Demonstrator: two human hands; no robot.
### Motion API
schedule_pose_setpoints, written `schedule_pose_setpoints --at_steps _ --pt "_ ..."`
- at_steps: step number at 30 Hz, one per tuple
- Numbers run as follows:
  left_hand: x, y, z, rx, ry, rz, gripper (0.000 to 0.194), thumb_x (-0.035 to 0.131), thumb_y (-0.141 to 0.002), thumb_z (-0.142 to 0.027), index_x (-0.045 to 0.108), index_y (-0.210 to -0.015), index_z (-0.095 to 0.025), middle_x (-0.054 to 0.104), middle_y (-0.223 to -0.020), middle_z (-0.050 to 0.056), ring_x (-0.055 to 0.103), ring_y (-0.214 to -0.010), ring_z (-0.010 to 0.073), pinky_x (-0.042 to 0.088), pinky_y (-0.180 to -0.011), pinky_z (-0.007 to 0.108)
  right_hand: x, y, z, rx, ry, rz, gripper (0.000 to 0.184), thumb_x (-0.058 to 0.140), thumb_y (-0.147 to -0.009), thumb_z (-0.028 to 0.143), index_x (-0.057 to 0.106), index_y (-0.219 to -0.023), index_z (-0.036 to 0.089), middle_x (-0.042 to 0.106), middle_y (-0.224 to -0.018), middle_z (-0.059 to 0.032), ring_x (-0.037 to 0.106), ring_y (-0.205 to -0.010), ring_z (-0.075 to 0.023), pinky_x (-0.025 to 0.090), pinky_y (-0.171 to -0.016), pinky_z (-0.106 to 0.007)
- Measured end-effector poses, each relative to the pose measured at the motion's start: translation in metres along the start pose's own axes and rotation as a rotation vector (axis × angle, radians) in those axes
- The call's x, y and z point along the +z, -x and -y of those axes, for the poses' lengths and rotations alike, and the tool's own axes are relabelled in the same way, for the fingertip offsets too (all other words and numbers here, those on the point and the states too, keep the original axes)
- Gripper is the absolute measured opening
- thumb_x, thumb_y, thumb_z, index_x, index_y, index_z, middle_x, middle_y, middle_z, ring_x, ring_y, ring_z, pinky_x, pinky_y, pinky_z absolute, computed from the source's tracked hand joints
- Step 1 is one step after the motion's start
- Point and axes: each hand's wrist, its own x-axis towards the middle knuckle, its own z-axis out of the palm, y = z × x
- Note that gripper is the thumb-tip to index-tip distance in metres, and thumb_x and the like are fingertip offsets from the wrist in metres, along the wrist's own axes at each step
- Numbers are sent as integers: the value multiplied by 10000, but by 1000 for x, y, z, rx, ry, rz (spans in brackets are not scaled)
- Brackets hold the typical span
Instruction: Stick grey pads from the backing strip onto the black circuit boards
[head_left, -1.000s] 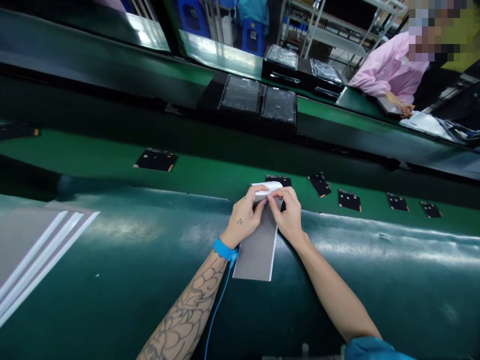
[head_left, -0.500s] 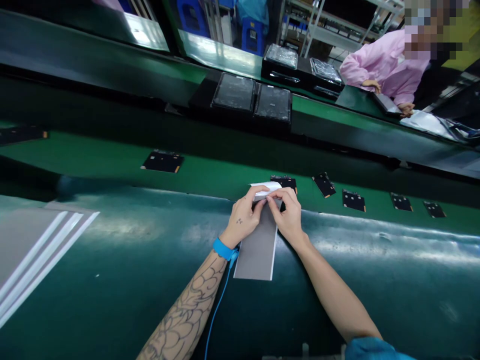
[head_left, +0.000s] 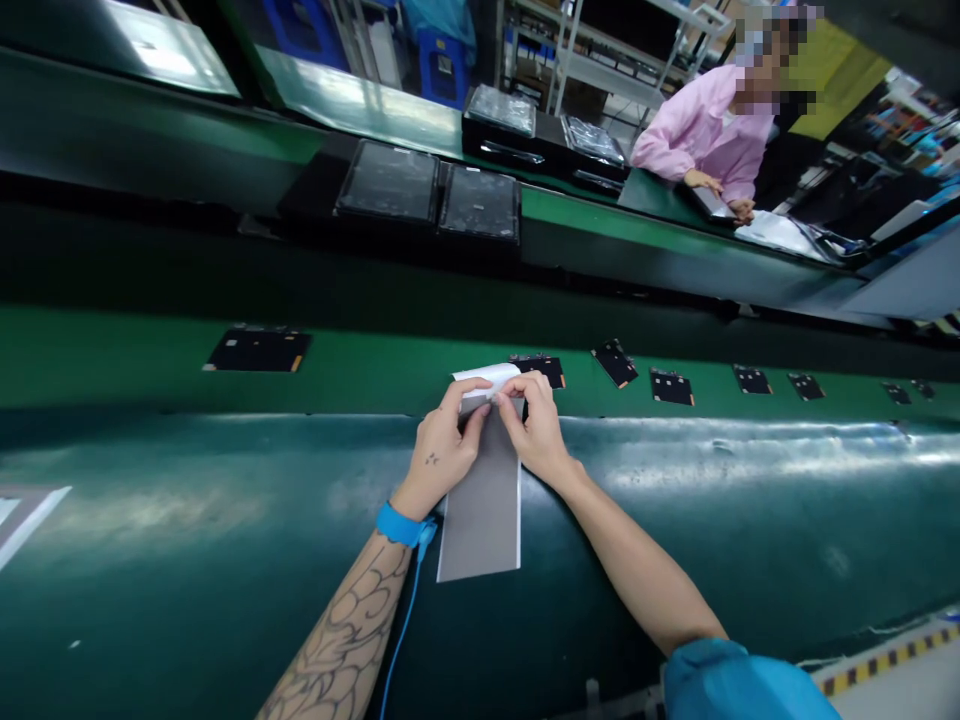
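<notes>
Panels (head_left: pixel 390 182) lie on black trays (head_left: pixel 319 188) (left hand (head_left: pixel 442 447) and right hand (head_left: pixel 537 430) pinch the gray sheet (head_left: pixel 484 510)).

Near surface: dark green and glossy (head_left: pixel 225 600), with pale glare toward its far edge.
Left end: a white-edged grey sheet (head_left: pixel 45 505), partly out of view; a small white scrap (head_left: pixel 73 644) nearer.
Middle: a grey strip (head_left: pixel 480 520), far end raised; whether its near end touches the surface cannot be told.
Green belt: just beyond (head_left: pixel 390 365), bearing eight visible black circuit boards (head_left: pixel 259 352), one well apart at left, another askew.
Far surface: green (head_left: pixel 585 217), carrying black trays (head_left: pixel 311 190) under film-wrapped panels (head_left: pixel 390 182); a whitish bag (head_left: pixel 776 232) farther right.
</notes>
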Motion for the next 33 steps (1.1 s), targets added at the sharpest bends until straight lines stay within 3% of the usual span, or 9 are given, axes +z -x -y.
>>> schedule_pose_setpoints --at_steps 4,7,10,12,18,21,25,28,33 --pt "-3 1 -2 -19 -1 -12 274 593 -1053 -308 643 -1316 -248 656 -804 -12 487 -522 159 354 -581 310 -65 -23 -45 126 93 -187 294 594 -1078 452 573 -1296 256 686 -1245 -105 661 -1157 -253 520 -1001 -415" --pt "-3 1 -3 -21 -6 -10 267 597 -1052 -307 644 -1309 -248 637 -792 -16 484 -525 159 349 -582 309 -131 -26 -94 231 341 -185 839 802 -890 589 440 -1567 249 605 -1514 -189 582 -1377 -364 428 -1180 -569" --pt "-3 1 -2 -13 2 -13 262 602 -1049 -296 644 -1303 -247 671 -851 -4 512 -551 157 375 -595 306 -166 -15 -127 356 441 -85 952 823 -850 607 401 -1624 248 646 -1495 -206 574 -1405 -430 388 -1194 -674" --pt "-3 1 -2 -10 6 -22 269 610 -1050 -300 643 -1310 -241 692 -902 11 554 -595 163 396 -605 304 -168 -9 -131 327 376 -17 845 785 -899 554 431 -1608 260 674 -1477 -181 612 -1388 -406 418 -1194 -646" --pt "-4 2 1 -14 -13 -16 290 620 -1064 -319 636 -1337 -222 704 -1003 50 645 -742 186 448 -641 302 -138 -17 -108 143 97 234 617 774 -952 473 577 -1509 295 643 -1568 -115 589 -1477 -333 422 -1281 -522" --pt "-5 3 1 -18 -11 -15 297 624 -1068 -325 632 -1347 -224 711 -1069 68 644 -743 179 464 -635 302 -139 -18 -110 187 16 118 522 741 -985 534 627 -1442 310 658 -1539 -95 588 -1469 -313 416 -1293 -522" --pt "-6 3 2 -21 -13 -16 293 633 -1068 -329 630 -1342 -225 719 -1149 83 639 -731 167 465 -617 296 -149 -12 -127 304 27 -128 402 664 -1001 637 714 -1149 266 726 -1270 -102 671 -1257 -297 507 -1170 -510" --pt "-6 3 3 -28 -15 -14 291 630 -1071 -333 633 -1340 -224 716 -1137 77 616 -693 153 445 -598 290 -149 -12 -135 325 135 -88 405 641 -1001 651 734 -1026 258 723 -1196 -101 657 -1197 -308 482 -1156 -526" --pt "-6 3 4 -33 -11 -9 299 632 -1073 -321 637 -1357 -228 698 -1038 58 618 -708 165 442 -607 289 -144 -19 -139 394 339 19 338 628 -1024 573 772 -1025 267 707 -1279 -112 605 -1265 -357 411 -1169 -580"
